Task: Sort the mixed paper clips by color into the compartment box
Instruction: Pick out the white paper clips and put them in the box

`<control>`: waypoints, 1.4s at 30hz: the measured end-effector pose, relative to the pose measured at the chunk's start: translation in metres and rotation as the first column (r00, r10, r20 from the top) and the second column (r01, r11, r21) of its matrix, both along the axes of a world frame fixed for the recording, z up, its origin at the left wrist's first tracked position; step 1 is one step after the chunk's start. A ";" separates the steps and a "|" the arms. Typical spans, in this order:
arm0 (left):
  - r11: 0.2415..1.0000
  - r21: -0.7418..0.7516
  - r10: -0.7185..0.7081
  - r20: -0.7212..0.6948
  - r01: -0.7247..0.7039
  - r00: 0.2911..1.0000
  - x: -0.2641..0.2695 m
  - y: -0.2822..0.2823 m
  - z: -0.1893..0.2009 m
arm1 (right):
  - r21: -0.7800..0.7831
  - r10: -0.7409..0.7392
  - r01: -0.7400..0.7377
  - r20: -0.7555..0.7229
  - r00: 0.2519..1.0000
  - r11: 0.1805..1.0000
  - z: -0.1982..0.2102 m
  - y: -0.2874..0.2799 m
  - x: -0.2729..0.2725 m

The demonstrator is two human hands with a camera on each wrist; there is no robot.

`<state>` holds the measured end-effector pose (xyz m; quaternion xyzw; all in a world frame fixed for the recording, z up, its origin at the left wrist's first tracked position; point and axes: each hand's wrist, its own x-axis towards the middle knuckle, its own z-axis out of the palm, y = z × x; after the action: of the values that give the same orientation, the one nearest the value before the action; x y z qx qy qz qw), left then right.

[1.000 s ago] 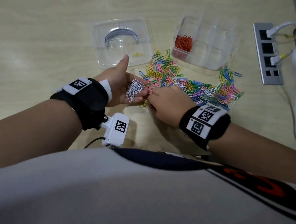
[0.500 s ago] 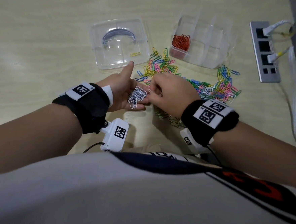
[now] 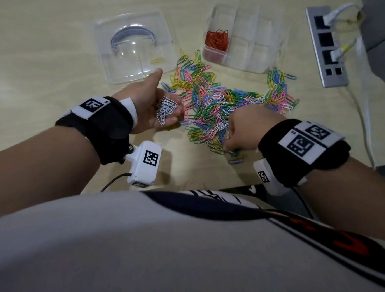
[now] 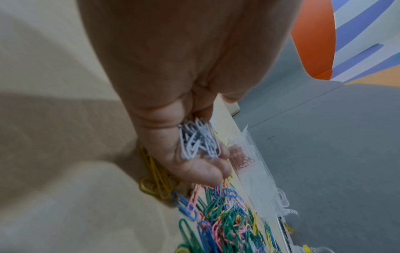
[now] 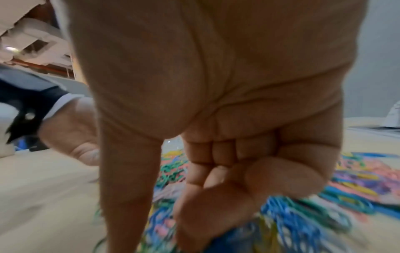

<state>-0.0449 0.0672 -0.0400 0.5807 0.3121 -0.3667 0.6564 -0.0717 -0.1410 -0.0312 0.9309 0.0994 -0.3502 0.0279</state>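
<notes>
On the pale wood table (image 3: 33, 65) lies a mixed clip pile (image 3: 218, 103). The left hand (image 3: 148, 108) cups white clips (image 3: 165, 109), saving them up for the compartment box (image 3: 260, 56). The right hand (image 3: 245, 130), fingers curled, digs for more; what it pinches is blurred

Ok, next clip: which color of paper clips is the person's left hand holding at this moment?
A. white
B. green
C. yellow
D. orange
A: the left hand cups a bunch of white paper clips in its curled fingers, seen in both the head and left wrist views; the orange clips sit in the compartment box.
</notes>
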 end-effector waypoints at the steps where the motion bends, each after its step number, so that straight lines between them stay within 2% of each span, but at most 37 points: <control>1: 1.000 0.004 -0.003 0.001 0.003 1.000 0.000 -0.001 0.000 | 0.003 -0.009 0.009 -0.001 1.000 1.000 -0.003 0.001 -0.004; 6: 0.999 0.005 -0.046 0.006 0.046 0.999 -0.003 -0.012 0.002 | 0.209 -0.184 0.142 0.200 0.962 0.968 -0.014 0.004 -0.009; 9: 0.998 0.007 -0.057 0.008 0.057 0.998 -0.004 -0.016 0.002 | 0.260 -0.194 0.130 0.237 0.952 0.957 -0.014 -0.002 -0.006; 12: 0.997 0.015 -0.074 0.014 0.073 0.997 -0.006 -0.019 0.002 | 0.349 -0.169 0.056 0.304 0.938 0.936 -0.013 -0.004 -0.006; 17: 0.994 0.034 -0.104 0.026 0.103 0.994 -0.007 -0.025 0.003 | 0.299 -0.074 -0.053 0.399 0.914 0.953 -0.023 -0.004 -0.007; 22: 0.993 0.044 -0.111 0.032 0.110 0.993 -0.008 -0.027 0.002 | 0.376 -0.206 0.042 0.407 0.890 0.926 -0.018 -0.019 0.002; 24: 0.993 0.048 -0.109 0.027 0.108 0.994 -0.008 -0.029 0.001 | 0.356 -0.214 0.046 0.451 0.867 0.934 -0.017 -0.026 0.005; 28: 0.992 0.047 -0.115 0.025 0.114 0.993 -0.008 -0.035 0.002 | 0.292 -0.177 0.034 0.481 0.859 0.956 -0.014 -0.027 0.004; 32: 0.989 0.043 -0.145 0.022 0.144 0.989 -0.009 -0.041 0.003 | 0.268 -0.064 -0.066 0.446 0.893 0.961 -0.019 -0.012 -0.001; 36: 0.985 0.060 -0.164 0.020 0.162 0.986 -0.009 -0.044 0.003 | 0.228 -0.004 -0.124 0.489 0.872 0.966 -0.024 -0.006 0.003; 42: 0.986 0.061 -0.159 0.030 0.157 0.987 -0.009 -0.043 0.004 | 0.253 -0.045 -0.102 0.515 0.856 0.962 -0.015 -0.014 0.012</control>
<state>-0.0540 0.0244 -0.0364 0.6289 0.2642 -0.3980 0.6135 -0.0593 -0.1552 -0.0458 0.9839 0.1490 -0.0705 -0.0689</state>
